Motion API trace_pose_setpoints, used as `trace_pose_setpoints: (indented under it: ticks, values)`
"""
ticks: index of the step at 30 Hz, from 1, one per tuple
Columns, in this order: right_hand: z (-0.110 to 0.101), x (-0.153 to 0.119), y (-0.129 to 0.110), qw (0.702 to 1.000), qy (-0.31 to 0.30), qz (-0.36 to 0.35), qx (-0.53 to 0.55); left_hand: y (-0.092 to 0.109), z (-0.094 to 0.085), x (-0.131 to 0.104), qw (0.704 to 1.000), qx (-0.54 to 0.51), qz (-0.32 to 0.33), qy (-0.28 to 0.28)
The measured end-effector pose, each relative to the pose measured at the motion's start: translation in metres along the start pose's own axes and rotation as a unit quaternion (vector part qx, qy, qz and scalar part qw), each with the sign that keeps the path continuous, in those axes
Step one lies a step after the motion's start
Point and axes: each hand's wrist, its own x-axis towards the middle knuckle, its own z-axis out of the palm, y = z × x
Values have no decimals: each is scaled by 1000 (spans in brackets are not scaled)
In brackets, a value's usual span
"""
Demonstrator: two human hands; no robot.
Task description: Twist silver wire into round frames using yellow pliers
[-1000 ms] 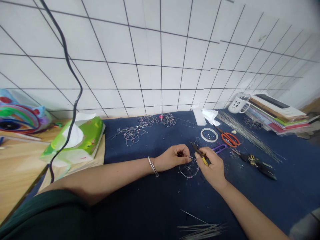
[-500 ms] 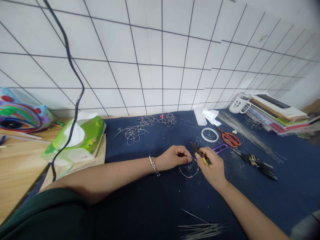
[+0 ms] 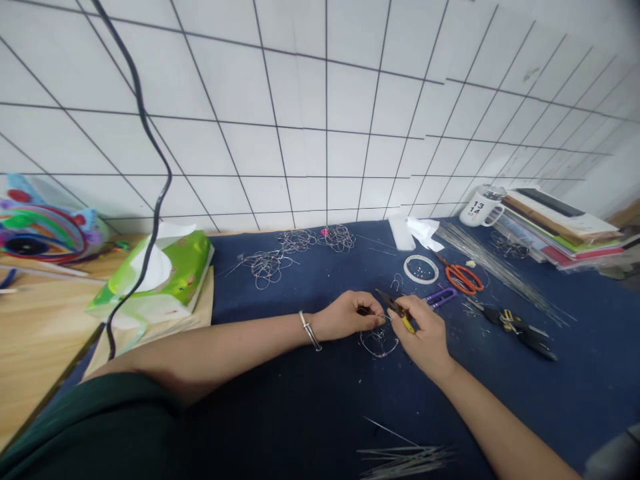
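Note:
My left hand (image 3: pixel 350 315) pinches the upper edge of a thin wire ring (image 3: pixel 380 355) with small pink beads. A silver bangle (image 3: pixel 311 331) circles the left wrist. In my right hand (image 3: pixel 424 337) are pliers (image 3: pixel 407 323) with yellow grips; their dark jaws point up and left, just beyond the left fingertips. Both hands nearly meet above the ring, which hangs or rests over the dark blue cloth (image 3: pixel 280 407). Whether the plier jaws are closed is too small to tell.
Wire flower shapes (image 3: pixel 267 267) lie behind the left hand. To the right are a round bead dish (image 3: pixel 421 269), orange scissors (image 3: pixel 464 279), purple snips (image 3: pixel 440 297), black pliers (image 3: pixel 520 332), long wires (image 3: pixel 500 267) and a mug (image 3: pixel 481 208). Cut wires (image 3: pixel 400 460) lie in front; tissues (image 3: pixel 175 273) left.
The plier tips have moved slightly left, closer to the left fingers, and my right hand has shifted a little left with them. My left hand keeps its pinch on the ring.

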Motion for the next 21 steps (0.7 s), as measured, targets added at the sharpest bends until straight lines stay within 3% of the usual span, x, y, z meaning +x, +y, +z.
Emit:
trace_pose_setpoints:
  ticks: [15,21]
  values:
    - [-3,2,1,999,-25,-17,-9,-2,0,2,999,31,11,-29]
    - [-6,9,7,997,-63,31,-8,2,1,-1,996,81,15,-18]
